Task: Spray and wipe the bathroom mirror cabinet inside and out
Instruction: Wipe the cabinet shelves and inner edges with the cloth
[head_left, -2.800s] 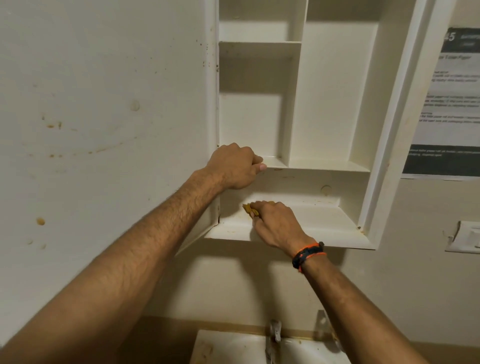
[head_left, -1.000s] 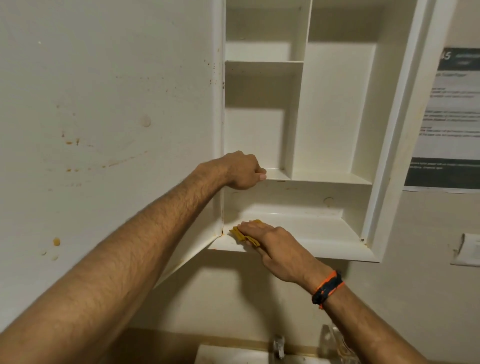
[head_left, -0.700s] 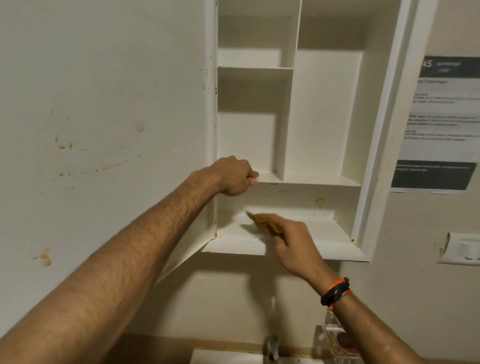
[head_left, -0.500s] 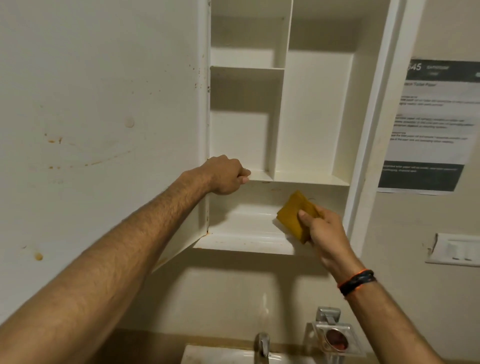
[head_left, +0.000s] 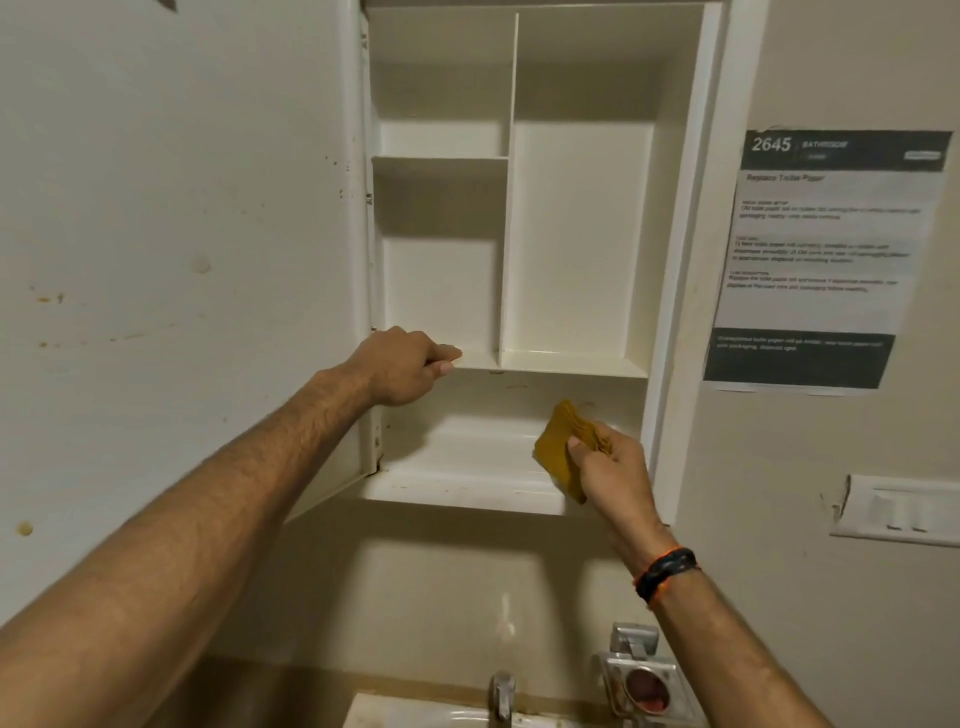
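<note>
White printed paper notice with dark header and footer bands (head_left: 821, 260), stuck on the beige wall right of the open cabinet: header reads "2645", then a smaller word that looks like "BATHROOM" (blurred, not certain). Heading beneath appears to read "Replace Toilet Paper". Body paragraphs and the footer lines are too blurred to read.

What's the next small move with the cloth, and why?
Probably press the yellow cloth, held in the right hand off the surface, onto the bottom shelf front edge: brown specks show there. The left hand grips the middle shelf.
</note>
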